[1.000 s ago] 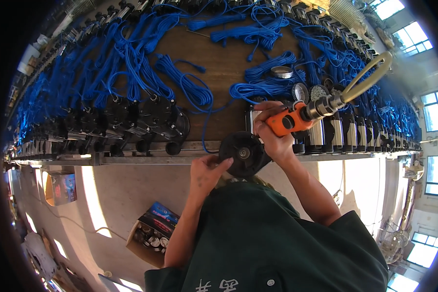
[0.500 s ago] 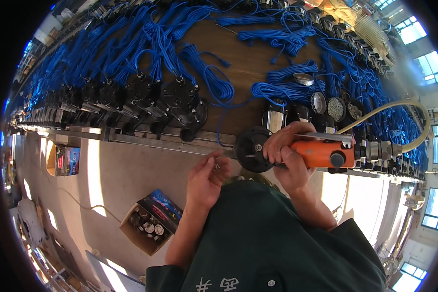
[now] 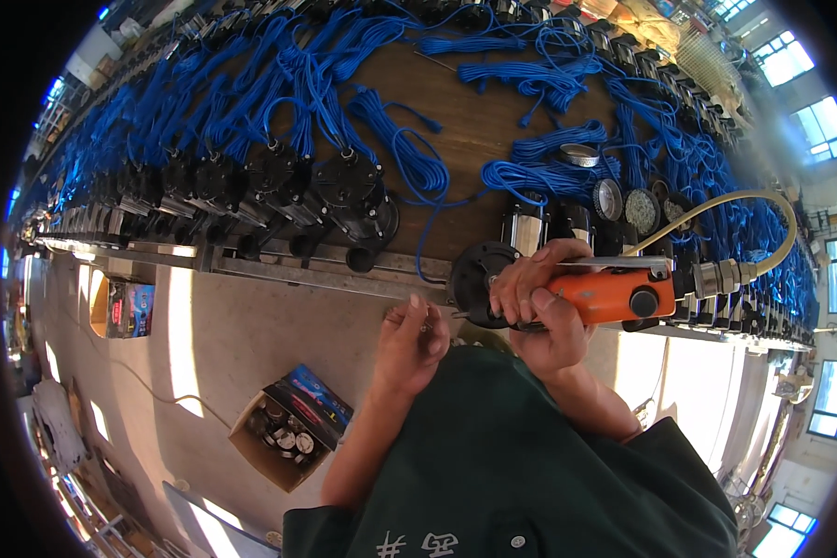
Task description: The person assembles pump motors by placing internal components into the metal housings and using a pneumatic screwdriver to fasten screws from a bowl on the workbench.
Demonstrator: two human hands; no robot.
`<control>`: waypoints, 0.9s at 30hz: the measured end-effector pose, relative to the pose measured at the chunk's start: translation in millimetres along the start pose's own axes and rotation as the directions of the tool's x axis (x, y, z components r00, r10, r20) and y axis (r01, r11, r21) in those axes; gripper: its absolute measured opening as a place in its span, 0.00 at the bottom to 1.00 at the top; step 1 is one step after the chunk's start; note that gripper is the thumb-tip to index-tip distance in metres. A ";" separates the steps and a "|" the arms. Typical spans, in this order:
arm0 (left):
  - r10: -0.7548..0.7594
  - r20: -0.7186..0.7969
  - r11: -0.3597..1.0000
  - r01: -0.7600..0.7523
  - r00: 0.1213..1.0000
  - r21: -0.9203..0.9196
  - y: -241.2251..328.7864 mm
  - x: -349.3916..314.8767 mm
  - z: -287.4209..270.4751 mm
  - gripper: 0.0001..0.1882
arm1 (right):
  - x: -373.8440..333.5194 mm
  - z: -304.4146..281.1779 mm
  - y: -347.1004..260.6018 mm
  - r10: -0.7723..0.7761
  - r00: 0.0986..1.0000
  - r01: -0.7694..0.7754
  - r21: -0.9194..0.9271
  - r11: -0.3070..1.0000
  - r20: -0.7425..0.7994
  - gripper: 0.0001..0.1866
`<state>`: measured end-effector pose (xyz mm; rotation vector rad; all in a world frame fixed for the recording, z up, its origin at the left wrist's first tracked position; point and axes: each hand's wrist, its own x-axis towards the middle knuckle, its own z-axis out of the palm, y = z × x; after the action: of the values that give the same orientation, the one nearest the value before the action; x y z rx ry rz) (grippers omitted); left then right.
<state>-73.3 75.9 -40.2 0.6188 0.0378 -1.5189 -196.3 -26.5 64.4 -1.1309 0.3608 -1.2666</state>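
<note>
My right hand [image 3: 547,307] is wrapped round an orange air screwdriver [image 3: 614,296] with a silver lever along its top. Its thin bit sticks out leftward past my fingers, across the lower edge of a round black pump end [image 3: 471,270] at the bench edge. Just left of the bit tip is my left hand [image 3: 412,342], fingers curled and thumb up, closed on small metal pieces that look like screws; how many is hidden. Hand and bit stay slightly apart. Left of the black end stands a finished-looking pump [image 3: 352,191] with a black top and side spout.
More pumps [image 3: 279,177] line the bench edge [image 3: 316,272] leftward. Coiled blue cables [image 3: 409,153] cover much of the bench. Round metal dishes [image 3: 642,209] of small parts sit at the right. A pale air hose [image 3: 781,214] loops behind the tool. An open carton [image 3: 274,446] lies below.
The screwdriver and my right hand have shifted left and slightly down, the bit now pointing toward my left hand. My left hand has moved a little right and down, its fingers curling more.
</note>
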 end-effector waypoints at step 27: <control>0.185 0.204 0.620 -0.275 0.961 0.734 -14.2 25.3 17.1 0.08 | -17.4 -36.5 14.6 0.046 0.999 -0.044 -0.089 0.995 0.019 0.16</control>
<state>-90.5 47.0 -40.7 1.1597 -0.7912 -1.2662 -221.5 -29.9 29.7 -1.2039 0.4274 -1.2079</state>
